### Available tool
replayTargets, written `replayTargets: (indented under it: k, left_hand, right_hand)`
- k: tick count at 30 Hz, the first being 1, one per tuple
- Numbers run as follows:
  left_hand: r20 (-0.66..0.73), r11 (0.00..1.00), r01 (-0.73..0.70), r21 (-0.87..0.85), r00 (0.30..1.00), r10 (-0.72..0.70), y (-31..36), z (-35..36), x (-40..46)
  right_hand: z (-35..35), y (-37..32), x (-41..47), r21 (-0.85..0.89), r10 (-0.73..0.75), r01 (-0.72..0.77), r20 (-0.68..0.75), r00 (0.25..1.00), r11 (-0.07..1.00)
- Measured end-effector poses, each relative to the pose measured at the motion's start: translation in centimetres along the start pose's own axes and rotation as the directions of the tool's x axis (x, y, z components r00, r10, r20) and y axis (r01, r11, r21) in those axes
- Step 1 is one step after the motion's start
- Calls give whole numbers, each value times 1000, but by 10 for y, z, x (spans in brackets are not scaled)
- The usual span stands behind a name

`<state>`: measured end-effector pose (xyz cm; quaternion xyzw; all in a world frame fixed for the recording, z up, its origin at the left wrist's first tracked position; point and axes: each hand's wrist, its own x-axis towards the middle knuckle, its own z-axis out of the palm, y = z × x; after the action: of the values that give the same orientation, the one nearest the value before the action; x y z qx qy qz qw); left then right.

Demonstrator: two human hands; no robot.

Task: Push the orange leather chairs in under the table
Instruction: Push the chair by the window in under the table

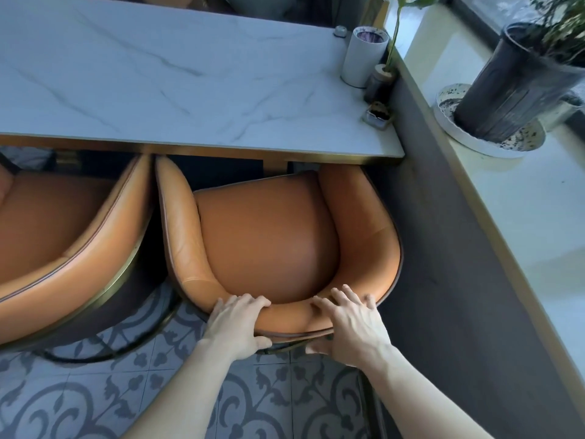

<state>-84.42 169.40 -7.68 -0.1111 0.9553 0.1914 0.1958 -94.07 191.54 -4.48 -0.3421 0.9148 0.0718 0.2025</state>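
Gripping the curved back rim of the right orange chair point(269, 236), the left hand point(235, 324) and right hand point(351, 324) each wrap it with fingers over the top and thumb beneath. The chair's front sits under the marble table point(177, 77) edge, arms just below it. A second orange chair point(72, 223) stands just beside it on the left, a dark wall point(443, 248) close on the right, and patterned floor tiles point(95, 391) lie behind.
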Motion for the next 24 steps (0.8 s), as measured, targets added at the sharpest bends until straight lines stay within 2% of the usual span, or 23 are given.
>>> replayTargets:
  k: [4,7,14,20,24]
  left_hand:
    - [-37,999,1,-44,999,-3,25,7,-5]
    - [-8,997,37,-64,999,-37,41,15,0]
    - [28,993,105,-52,994,-104,63,22,12]
    - [52,996,93,-2,994,-93,62,19,7]
    - [50,995,90,35,995,-92,63,21,2]
  right_hand:
    - [-13,38,-10,8,32,-32,16,999,999]
    - [-17,71,-3,-2,55,-55,33,998,998]
    - [-7,120,47,-35,-94,99,121,988,994]
    - [12,132,50,-71,-186,186,4,982,980]
    - [19,129,48,-106,-185,180,-37,982,978]
